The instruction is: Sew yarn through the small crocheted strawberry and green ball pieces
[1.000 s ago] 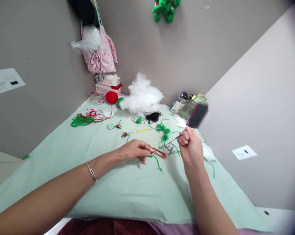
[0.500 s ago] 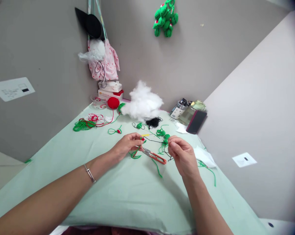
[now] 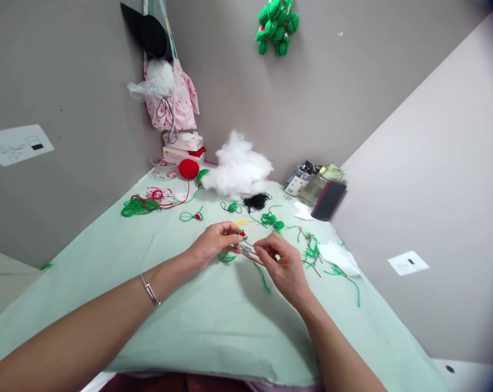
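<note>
A small red and green crocheted piece [image 3: 242,234] is pinched between the thumb and fingers of my left hand [image 3: 219,242]. Black yarn [image 3: 249,243] runs from it to the closed fingertips of my right hand [image 3: 281,261]; whether a needle is in them is too small to tell. Just below the fingertips lie orange-handled thread snips [image 3: 252,256], their handle partly hidden by my right hand. Loose green yarn [image 3: 226,257] hangs or lies under my left fingers, and a green strand [image 3: 263,280] lies in front of the snips.
Behind my hands are white stuffing [image 3: 240,169], a black yarn bundle [image 3: 257,202] and a red yarn ball [image 3: 189,169]. Green yarn scraps [image 3: 311,247] and white tissue [image 3: 339,258] lie at right. A phone [image 3: 329,201] leans against a jar [image 3: 311,190].
My right hand has moved left and closer to my left hand, shortening the black yarn span between them. It now covers part of the snips' handle. My left hand stays nearly still.
</note>
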Available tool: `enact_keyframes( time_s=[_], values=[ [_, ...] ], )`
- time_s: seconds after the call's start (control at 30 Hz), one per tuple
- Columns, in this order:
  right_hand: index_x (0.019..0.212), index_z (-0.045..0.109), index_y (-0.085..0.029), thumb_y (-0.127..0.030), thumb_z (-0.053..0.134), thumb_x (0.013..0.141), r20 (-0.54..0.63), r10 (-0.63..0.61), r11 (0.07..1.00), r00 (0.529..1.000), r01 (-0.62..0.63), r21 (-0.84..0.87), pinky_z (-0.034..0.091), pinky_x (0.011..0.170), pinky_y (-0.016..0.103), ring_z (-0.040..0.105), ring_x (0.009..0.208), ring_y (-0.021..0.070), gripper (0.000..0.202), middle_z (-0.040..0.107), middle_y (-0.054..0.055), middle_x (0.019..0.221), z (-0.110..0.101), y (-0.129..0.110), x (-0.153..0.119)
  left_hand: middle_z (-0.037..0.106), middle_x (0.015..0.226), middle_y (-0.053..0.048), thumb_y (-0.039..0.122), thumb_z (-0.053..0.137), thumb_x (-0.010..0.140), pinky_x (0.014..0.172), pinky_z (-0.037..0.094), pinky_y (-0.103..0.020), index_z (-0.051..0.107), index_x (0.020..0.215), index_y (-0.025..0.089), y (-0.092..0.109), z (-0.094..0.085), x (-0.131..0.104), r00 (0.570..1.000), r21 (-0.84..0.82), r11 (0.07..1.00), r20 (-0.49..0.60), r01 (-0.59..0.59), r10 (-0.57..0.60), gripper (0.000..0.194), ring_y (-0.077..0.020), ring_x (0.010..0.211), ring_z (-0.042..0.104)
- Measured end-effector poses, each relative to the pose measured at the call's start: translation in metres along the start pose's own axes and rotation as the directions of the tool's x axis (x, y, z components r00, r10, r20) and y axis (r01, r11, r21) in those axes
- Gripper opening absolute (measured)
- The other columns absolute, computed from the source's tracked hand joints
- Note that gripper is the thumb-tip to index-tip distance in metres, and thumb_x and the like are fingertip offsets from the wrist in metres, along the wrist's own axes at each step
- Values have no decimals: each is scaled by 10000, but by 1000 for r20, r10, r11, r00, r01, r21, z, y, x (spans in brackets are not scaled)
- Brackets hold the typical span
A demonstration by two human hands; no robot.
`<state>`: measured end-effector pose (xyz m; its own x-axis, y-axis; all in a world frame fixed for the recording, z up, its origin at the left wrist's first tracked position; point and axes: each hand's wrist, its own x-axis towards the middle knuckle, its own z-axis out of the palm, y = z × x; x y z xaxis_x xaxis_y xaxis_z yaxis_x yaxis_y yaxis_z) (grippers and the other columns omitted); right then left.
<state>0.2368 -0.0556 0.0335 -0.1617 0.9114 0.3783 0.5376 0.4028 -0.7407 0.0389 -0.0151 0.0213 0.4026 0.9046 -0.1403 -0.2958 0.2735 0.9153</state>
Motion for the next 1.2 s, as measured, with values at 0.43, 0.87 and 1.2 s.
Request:
enact_keyframes(
  time_s=[0.43, 0.87, 1.2],
  values=[
    [755, 631, -196, -174, 582, 885, 38, 17, 993, 999, -13, -121, 373, 589, 256, 480, 608, 113, 140, 548, -10, 708, 2, 2, -2, 588, 686, 37, 309, 753, 700, 591, 474, -228, 588, 842, 174, -6, 2, 0, 996, 207, 975, -19, -83, 89, 256, -114, 629, 615],
    [755, 607, -190, -240, 567, 859, 53, 138, 988, 989, -134, -79, 361, 570, 254, 465, 575, 119, 122, 566, -11, 656, 12, 3, 1, 589, 820, -2, 286, 630, 774, 573, 430, -225, 589, 831, 186, -13, 6, -3, 937, 540, 801, -67, -256, 344, 122, -117, 680, 526],
    [741, 596, -191, -269, 565, 830, 22, 188, 982, 982, -188, -21, 357, 554, 259, 458, 562, 121, 122, 571, -15, 634, 12, -3, 0, 602, 786, 10, 346, 660, 728, 635, 475, -252, 581, 871, 194, -12, 7, -2, 967, 409, 892, -79, -191, 243, 222, -143, 715, 598]
  ],
)
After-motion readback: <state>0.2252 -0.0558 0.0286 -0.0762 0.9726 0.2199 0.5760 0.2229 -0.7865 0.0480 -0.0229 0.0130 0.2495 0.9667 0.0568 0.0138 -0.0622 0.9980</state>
